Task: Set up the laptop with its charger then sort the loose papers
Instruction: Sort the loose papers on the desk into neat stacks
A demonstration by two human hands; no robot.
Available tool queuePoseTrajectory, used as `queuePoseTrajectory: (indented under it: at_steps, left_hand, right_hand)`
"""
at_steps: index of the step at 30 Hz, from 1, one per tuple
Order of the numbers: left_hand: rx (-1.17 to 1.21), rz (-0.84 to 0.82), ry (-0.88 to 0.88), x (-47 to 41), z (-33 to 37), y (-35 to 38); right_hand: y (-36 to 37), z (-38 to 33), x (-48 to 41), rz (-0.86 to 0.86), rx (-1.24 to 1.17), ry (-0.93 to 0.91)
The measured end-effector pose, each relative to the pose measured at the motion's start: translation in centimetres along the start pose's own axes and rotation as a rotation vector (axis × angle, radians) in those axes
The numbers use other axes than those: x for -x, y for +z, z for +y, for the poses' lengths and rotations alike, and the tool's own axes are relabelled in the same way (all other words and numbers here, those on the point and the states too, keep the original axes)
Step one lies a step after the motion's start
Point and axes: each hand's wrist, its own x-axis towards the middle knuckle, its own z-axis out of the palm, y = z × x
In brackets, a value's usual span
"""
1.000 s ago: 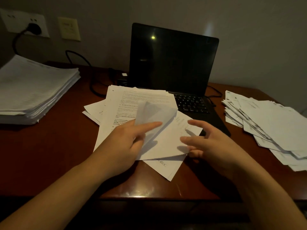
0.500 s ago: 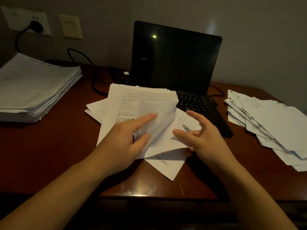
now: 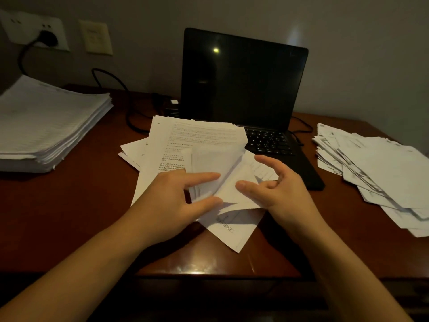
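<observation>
I see the left hand (image 3: 178, 201) pinching a lifted sheet (image 3: 213, 163) from the papers (image 3: 197, 135) before the laptop (image 3: 241, 77). The right hand (image 3: 281, 194) is loosely spread, perhaps touching them.

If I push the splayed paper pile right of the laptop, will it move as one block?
Probably not: the splayed pile lies fanned, edges offset, so sheets would likely slide over one another. The desk looks glossy, so bottom sheets may skid. Lifted by one edge, it would probably droop.
</observation>
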Motion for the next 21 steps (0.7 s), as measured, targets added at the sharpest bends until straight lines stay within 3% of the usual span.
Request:
queuePoseTrajectory:
  at_steps: [5,17,21]
  left_hand:
    - [0.066,0.004,-0.025,-0.1,0.2,-0.1]
    - [0.088,0.05,0.045,0.2,0.5,0.0]
    - [0.136,0.034,0.068,0.5,0.7,-0.4]
  right_hand:
    - [-1.1,-0.2,0.0,-0.086,-0.084,0.038]
    - [-1.2,0.1,-0.1,-0.078,-0.071,0.075]
    - [-0.9,0.0,0.2,-0.079,-0.189,0.048]
